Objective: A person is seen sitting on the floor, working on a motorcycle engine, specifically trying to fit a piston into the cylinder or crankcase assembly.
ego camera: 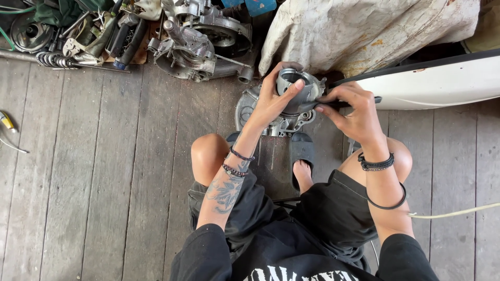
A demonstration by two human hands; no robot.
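The left hand [271,101] is wrapped around a grey metal cylinder part [298,89], thumb pressed across its front and fingers curled behind its open round top, holding it up above the knees. The right hand [354,112] is closed in a pinch on a slim dark tool [341,104], whose tip reaches leftward to the side of the cylinder part, just beside the left thumb; the tool's far end sticks out a little past the right hand's knuckles. Directly beneath both hands, on the plank floor [104,182], lies a grey engine casing [260,117], partly hidden by the left hand and the held part. A foot in a dark sandal [302,156] rests just below the casing, between the two forearms. Beyond the left hand, further from the person, sits a larger engine block [200,44], and to its left a clutter of parts with a coil spring [54,61]. Beyond the right hand are a stained cloth sack [364,31] and a white curved body panel [437,83]. A pale cable [458,212] runs across the floor near the right elbow.
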